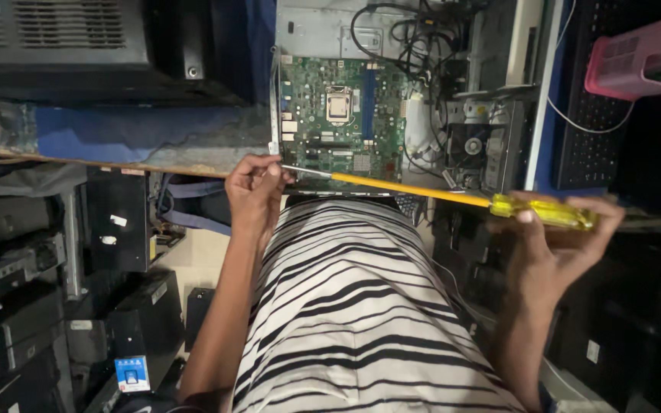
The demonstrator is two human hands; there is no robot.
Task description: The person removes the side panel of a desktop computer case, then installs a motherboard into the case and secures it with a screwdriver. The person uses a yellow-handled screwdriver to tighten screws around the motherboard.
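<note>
**Long screwdriver tip pinched at the board's near edge**

Risk first. The screwdriver point(422, 190) is long and lies almost level, spanning from 3 o'clock to the centre of the view. Its metal tip sits at the near edge of the bare green motherboard point(342, 115), which lies in the open computer case point(491, 92) at 12 o'clock. A slip or a jerk of the handle end could probably swing the tip across the board and scratch traces or knock small parts. The empty processor socket point(337, 103) lies just beyond the tip and looks the most exposed. The loose black cables point(411, 38) at 1 o'clock could snag the shaft if it lifts. With the grip split between two hands well apart, a small motion at the handle likely becomes a larger one at the tip.

Fingers. The left hand point(254, 187), at 10 o'clock from the striped shirt point(361, 306), has its fingers point(269, 170) closed narrow, thumb and forefinger pinching the bare metal tip. Whether a screw is held there too cannot be told. The right hand point(556, 245), at 3 o'clock, is turned palm-up; its fingers point(602, 218) curl loosely around the clear yellow handle point(545, 212), cradling rather than clamping.

Surroundings. The worktop point(116, 149) edge runs at 9 o'clock, worn and partly blue. A pink basket point(636, 57) sits at 2 o'clock. Dark computer cases point(17, 306) stack at 8 o'clock.
</note>
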